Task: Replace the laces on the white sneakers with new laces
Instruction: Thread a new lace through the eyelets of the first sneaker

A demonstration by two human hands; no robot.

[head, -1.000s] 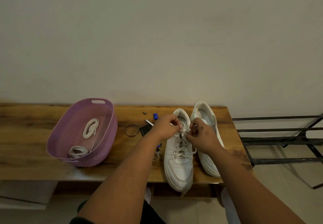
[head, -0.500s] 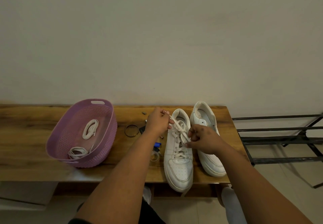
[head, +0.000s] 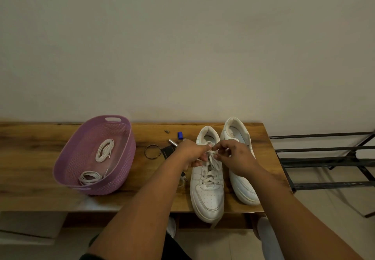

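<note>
Two white sneakers stand side by side on the wooden table [head: 30,158], toes toward me. The left sneaker [head: 208,194] is laced with a white lace [head: 210,170]; the right sneaker [head: 243,186] is partly hidden behind my right arm. My left hand [head: 189,153] and my right hand [head: 235,156] meet over the top eyelets of the left sneaker, each pinching a part of its lace near the tongue. A purple basket [head: 119,170] at the left holds two coiled white laces [head: 104,150], [head: 89,177].
Between basket and shoes lie a metal ring [head: 152,152], a blue cap [head: 180,135], a small silver tube [head: 172,142] and a dark flat item [head: 167,152]. A black metal rack [head: 324,162] stands right of the table. The wall is close behind.
My left hand, which had pulled a lace end out to the left, has come back in. Both hands have closed together again over the top of the left sneaker's lacing.
</note>
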